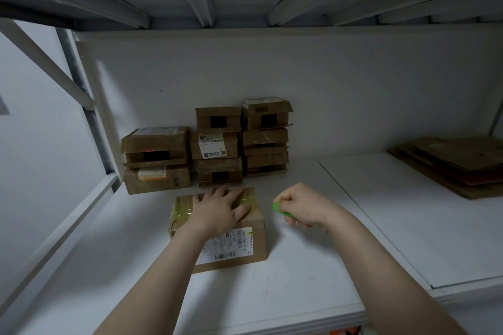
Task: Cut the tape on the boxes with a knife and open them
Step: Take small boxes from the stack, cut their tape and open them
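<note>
head view: the box (pixel 259 239) sits on the white shelf (pixel 299 294), front and centre, just ahead of the person. the left hand (pixel 217 211) lies flat on its top, fingers straight and spread, pressing down and gripping nothing. glossy yellowish tape (pixel 180 216) shows on the box's top and wraps down over its left edge, and a white shipping label (pixel 231 246) covers the near face. over to the right, the right hand (pixel 303 209) hovers above the shelf, apart from the box, fingers curled tight round a green knife (pixel 281 211); only the green body pokes out toward the box, and whether a blade is out cannot be told. behind the box, against the back wall, a stack of boxes (pixel 215 144) stands in three columns, some with labels. far right on the shelf lies flattened cardboard (pixel 457 166), piled in layers.
</note>
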